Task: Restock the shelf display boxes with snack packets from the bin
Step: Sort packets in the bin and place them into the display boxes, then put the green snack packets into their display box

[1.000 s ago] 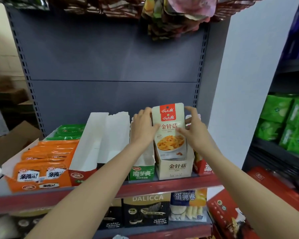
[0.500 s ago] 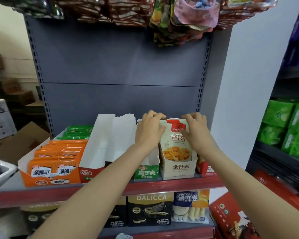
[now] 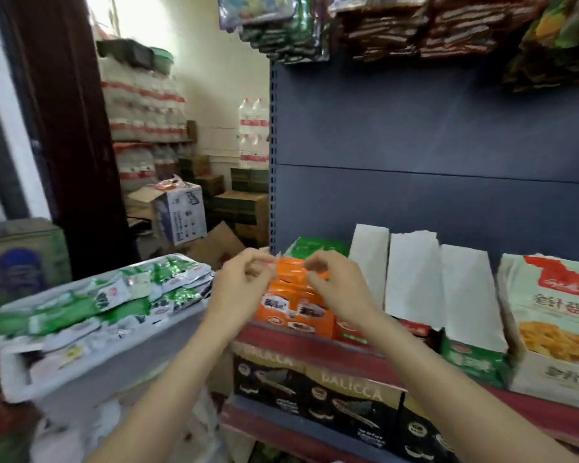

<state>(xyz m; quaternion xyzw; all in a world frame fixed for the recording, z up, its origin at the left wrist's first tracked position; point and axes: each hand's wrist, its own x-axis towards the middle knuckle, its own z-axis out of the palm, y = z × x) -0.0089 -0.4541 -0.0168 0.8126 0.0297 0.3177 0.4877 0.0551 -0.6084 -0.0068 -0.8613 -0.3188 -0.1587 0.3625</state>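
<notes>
**Over the orange display box, both hands empty**

Above the orange display box (image 3: 295, 309) on the red shelf edge (image 3: 315, 345), the left hand (image 3: 238, 289) and right hand (image 3: 338, 289) hover with fingers loosely curled, holding nothing I can make out; motion blur hides any contact with the packets. Left of that box sits the grey bin (image 3: 91, 359) heaped with green snack packets (image 3: 114, 299). Right of it stand white-flapped boxes (image 3: 411, 279), then the mushroom snack box (image 3: 555, 322).

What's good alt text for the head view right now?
Both hands, left and right, are raised empty with curled fingers before orange packets on a red shelf. A grey bin of green packets sits left.
</notes>
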